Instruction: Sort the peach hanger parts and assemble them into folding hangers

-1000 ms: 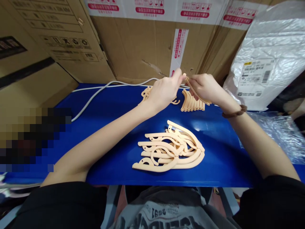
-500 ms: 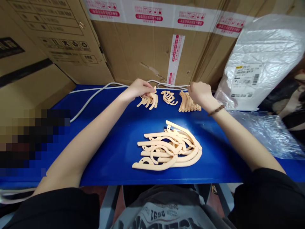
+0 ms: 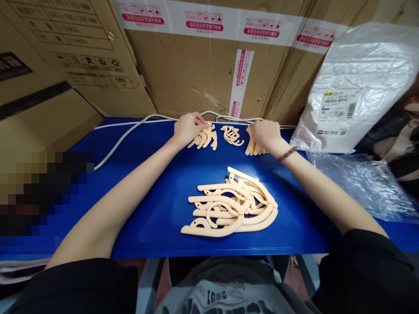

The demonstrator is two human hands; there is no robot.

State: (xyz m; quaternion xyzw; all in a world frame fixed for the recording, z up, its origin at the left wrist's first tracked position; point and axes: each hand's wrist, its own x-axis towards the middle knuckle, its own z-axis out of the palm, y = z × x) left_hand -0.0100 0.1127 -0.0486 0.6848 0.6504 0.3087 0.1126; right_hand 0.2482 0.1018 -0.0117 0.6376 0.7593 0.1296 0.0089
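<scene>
Touching small pieces (image 3: 208,138) with left hand (image 3: 189,129), curved strips (image 3: 251,146) with right hand (image 3: 266,134); cannot tell whether gripping either.

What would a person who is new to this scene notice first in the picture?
Probably the overlapping heap of cream curved pieces on the blue table, nearest the person's body. Behind it, the left hand is at one small pile and the right hand at another. The shiny white package also stands out at the right.
</scene>
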